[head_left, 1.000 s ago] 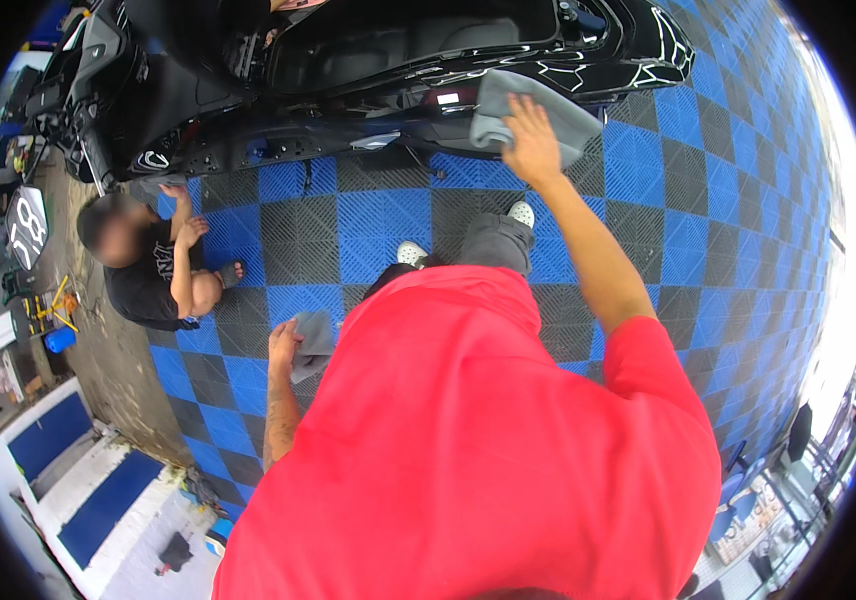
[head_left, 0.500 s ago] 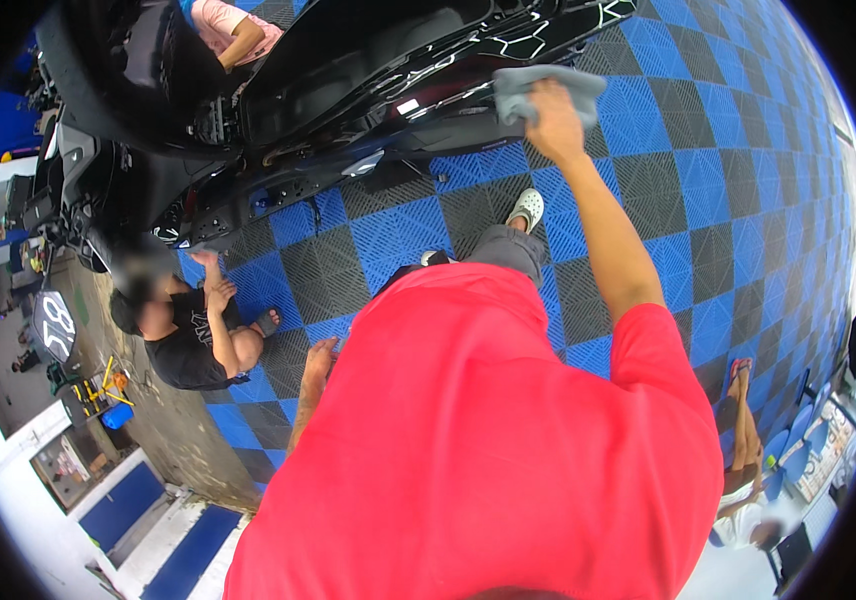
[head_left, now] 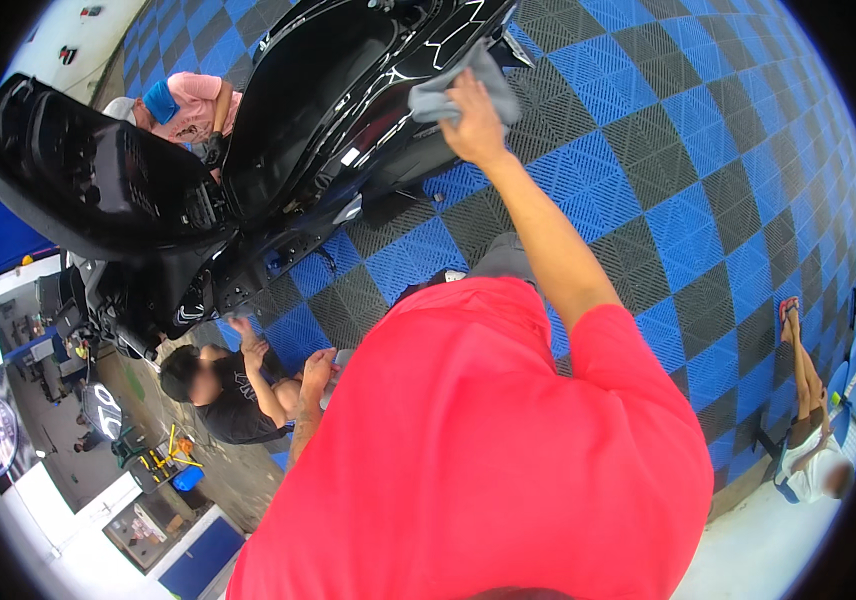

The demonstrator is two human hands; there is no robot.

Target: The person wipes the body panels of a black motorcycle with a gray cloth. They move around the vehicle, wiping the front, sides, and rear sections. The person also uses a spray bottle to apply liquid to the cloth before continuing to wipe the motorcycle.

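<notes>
My right hand [head_left: 472,118] lies over a grey cloth [head_left: 432,100], pressing it against the glossy black side panel of a scooter [head_left: 378,130] near the rear end. The fingers are stretched along the cloth, which bunches on both sides of them. The scooter's seat [head_left: 98,180] is tipped up, baring the hollow storage space under it. My left hand [head_left: 319,368] hangs low beside my body, away from the scooter, its fingers loosely bent and nothing plainly in them. Something grey shows just behind it, partly hidden.
A person in black [head_left: 243,400] crouches at the left by the scooter's front, close to my left hand. Another in pink [head_left: 193,105] works across the scooter. Blue and black floor tiles [head_left: 638,170] spread right. A person [head_left: 808,450] sits far right. A yellow-framed item [head_left: 173,455] stands lower left.
My right hand and the cloth have slid left along the panel. The view has shifted, showing more of the raised seat and the person in pink. My left hand stays low.
</notes>
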